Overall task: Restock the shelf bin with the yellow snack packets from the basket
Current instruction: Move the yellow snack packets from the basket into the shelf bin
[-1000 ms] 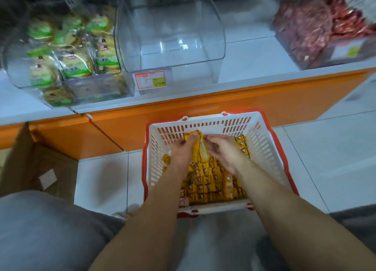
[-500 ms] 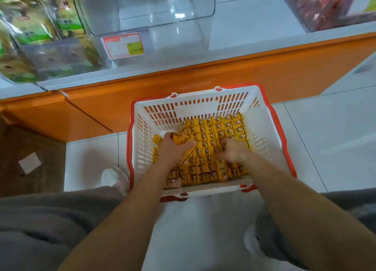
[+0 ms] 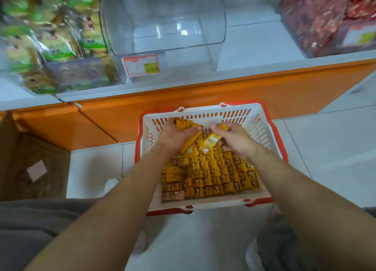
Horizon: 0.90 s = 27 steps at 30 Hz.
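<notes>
The yellow snack packets [image 3: 211, 175] lie in tight rows across the floor of the white basket [image 3: 262, 116], filling it from the near edge up toward the far one. At the far edge the left hand [image 3: 177, 134] grips a fanned bunch of them, fingers curled round the stack. The right hand [image 3: 236, 140] is beside it, fingers bent round a packet or two, with one paler packet sticking out toward the left hand. Both handfuls are just above the pile, inside the basket's walls.

The clear shelf bin [image 3: 162, 26] stands at the front edge of the shelf, directly beyond the basket, a price label [image 3: 141, 65] on its front lip. No yellow packet shows in it, so I judge the restocking barely begun: almost the whole load is left to move.

Left of that bin is a bin of green packets [image 3: 55, 47], and to the right one of red packets [image 3: 325, 20]. A cardboard box [image 3: 30, 165] sits on the floor near the basket's left side. The orange shelf front [image 3: 223, 91] rises between basket and bin, so each handful must be lifted over it.
</notes>
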Motion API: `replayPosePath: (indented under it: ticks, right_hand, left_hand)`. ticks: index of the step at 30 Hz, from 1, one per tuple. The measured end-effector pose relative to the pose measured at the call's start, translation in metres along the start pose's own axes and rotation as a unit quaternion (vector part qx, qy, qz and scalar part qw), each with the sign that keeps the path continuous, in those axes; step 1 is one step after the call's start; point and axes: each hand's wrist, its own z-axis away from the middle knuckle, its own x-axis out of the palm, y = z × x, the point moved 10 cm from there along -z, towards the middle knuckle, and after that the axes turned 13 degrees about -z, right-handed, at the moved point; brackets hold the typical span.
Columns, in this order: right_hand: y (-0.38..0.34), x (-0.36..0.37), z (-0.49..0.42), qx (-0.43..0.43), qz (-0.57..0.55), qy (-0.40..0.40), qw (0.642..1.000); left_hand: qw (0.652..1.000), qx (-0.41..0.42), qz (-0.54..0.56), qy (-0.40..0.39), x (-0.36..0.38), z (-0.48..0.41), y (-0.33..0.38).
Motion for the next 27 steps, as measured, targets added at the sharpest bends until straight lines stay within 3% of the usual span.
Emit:
replayPosePath:
  ticks: [5, 9, 11, 17, 23, 27]
  right_hand:
    - [-0.123, 0.046, 0.036, -0.059, -0.059, -0.064, 0.994]
    - [-0.162, 0.05, 0.047, -0.107, -0.02, -0.011, 0.994]
    - [-0.184, 0.065, 0.054, -0.118, -0.039, -0.014, 0.992]
    - [-0.249, 0.131, 0.053, -0.148, -0.028, -0.076, 0.986]
    - [-0.304, 0.175, 0.0, -0.217, 0.022, -0.074, 0.973]
    - [-0.337, 0.187, -0.054, -0.278, 0.056, -0.026, 0.958]
  left_hand:
    - [0.992, 0.102, -0.068, 0.019, -0.096, 0.026, 0.101]
    - [0.986, 0.137, -0.098, -0.016, -0.126, 0.051, 0.132]
    - [0.985, 0.149, -0.085, 0.004, -0.155, 0.066, 0.141]
    - [0.981, 0.164, 0.021, 0.102, -0.222, 0.076, 0.132]
    - [0.966, 0.168, 0.076, 0.182, -0.279, 0.059, 0.121]
    - [0.959, 0.16, 0.116, 0.202, -0.302, 0.045, 0.104]
